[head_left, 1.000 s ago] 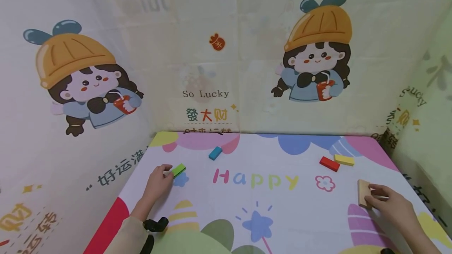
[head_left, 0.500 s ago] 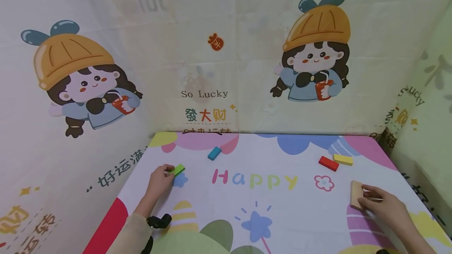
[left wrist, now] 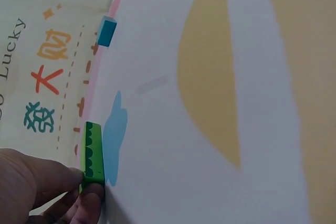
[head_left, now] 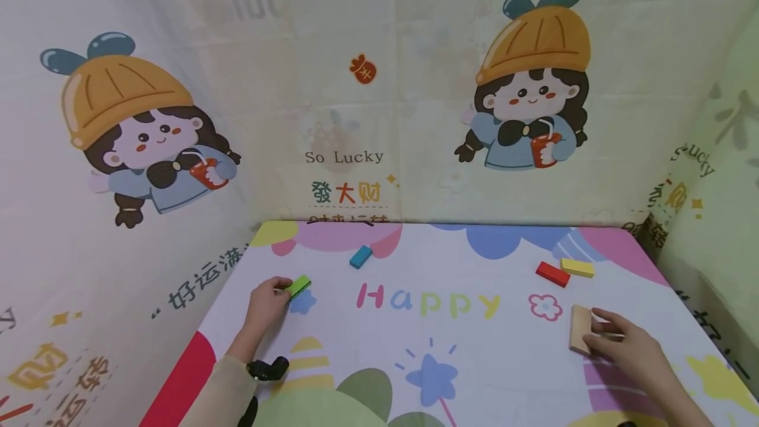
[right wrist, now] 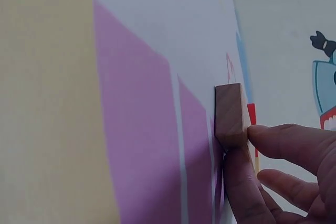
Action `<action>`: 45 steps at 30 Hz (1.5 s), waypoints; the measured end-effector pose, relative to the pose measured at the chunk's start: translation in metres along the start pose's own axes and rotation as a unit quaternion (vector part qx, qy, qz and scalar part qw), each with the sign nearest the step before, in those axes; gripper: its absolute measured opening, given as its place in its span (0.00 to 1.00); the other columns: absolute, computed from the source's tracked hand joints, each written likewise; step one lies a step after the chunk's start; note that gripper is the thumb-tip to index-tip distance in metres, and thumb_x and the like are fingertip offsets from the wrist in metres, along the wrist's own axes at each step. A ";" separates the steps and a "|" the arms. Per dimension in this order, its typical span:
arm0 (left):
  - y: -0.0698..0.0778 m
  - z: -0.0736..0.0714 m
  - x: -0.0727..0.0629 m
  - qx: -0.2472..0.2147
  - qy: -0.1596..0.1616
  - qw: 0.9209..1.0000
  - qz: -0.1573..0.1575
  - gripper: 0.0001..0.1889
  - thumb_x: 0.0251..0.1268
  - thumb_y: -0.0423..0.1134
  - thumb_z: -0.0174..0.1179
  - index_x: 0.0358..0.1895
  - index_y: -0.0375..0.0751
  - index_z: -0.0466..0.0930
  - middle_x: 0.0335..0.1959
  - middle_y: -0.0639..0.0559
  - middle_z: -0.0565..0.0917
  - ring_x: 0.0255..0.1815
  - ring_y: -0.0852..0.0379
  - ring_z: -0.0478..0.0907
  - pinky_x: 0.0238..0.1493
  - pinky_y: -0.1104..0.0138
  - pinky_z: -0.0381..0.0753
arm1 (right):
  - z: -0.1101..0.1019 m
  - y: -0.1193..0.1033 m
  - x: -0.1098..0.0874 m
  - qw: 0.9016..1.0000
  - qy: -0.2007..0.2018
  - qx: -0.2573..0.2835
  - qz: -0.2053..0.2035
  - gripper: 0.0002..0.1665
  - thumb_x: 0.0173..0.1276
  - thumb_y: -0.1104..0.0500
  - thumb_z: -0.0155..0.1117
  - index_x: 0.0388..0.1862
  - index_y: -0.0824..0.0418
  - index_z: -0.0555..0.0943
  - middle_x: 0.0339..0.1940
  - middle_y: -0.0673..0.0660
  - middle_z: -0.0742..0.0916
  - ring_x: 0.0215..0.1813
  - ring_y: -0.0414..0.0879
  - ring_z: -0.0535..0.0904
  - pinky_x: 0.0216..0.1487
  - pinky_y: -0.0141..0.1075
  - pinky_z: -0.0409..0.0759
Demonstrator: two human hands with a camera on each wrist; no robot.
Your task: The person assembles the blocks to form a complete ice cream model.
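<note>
At the left of the head view my left hand [head_left: 265,308] pinches the near end of a small green block [head_left: 299,286]. The left wrist view shows dark scallops along one side of this green block [left wrist: 93,150], with thumb and fingertips on its end. On the right, my right hand [head_left: 633,351] holds a plain wooden block [head_left: 580,330] by its right side. Up close in the right wrist view, thumb and fingers grip the wooden block [right wrist: 229,114], which is low on the tabletop. Whether it touches the surface I cannot tell.
A blue block [head_left: 360,257] lies beyond the green one. Toward the back right, a red block [head_left: 553,274] and a yellow block [head_left: 577,268] lie close together. Printed cloth walls [head_left: 427,117] rise behind and beside the patterned tabletop [head_left: 504,368].
My right hand has moved left with the wooden block, from the right edge region toward the printed flower. The left hand and the green block have hardly moved.
</note>
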State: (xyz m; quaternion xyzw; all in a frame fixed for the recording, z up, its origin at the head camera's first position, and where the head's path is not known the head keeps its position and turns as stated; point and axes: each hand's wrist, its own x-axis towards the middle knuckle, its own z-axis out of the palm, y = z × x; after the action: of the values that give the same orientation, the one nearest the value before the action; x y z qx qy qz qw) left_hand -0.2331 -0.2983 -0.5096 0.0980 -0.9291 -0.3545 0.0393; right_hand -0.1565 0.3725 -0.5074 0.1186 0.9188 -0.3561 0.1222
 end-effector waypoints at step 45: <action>0.026 0.023 -0.019 0.001 -0.002 0.999 0.033 0.12 0.68 0.29 0.62 0.52 0.33 0.86 0.50 0.40 0.87 0.44 0.50 0.82 0.42 0.62 0.82 | 0.064 -0.065 -0.026 0.998 -0.021 0.050 -0.039 0.43 0.63 0.53 0.78 0.72 0.68 0.72 0.55 0.68 0.85 0.45 0.48 0.84 0.40 0.35 0.82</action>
State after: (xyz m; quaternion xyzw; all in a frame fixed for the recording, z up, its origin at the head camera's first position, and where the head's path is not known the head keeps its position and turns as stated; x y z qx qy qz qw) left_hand -0.2222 -0.2607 -0.5091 0.0668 -0.9321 -0.3525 0.0490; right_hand -0.1431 0.2788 -0.5045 0.0809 0.9012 -0.4082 0.1210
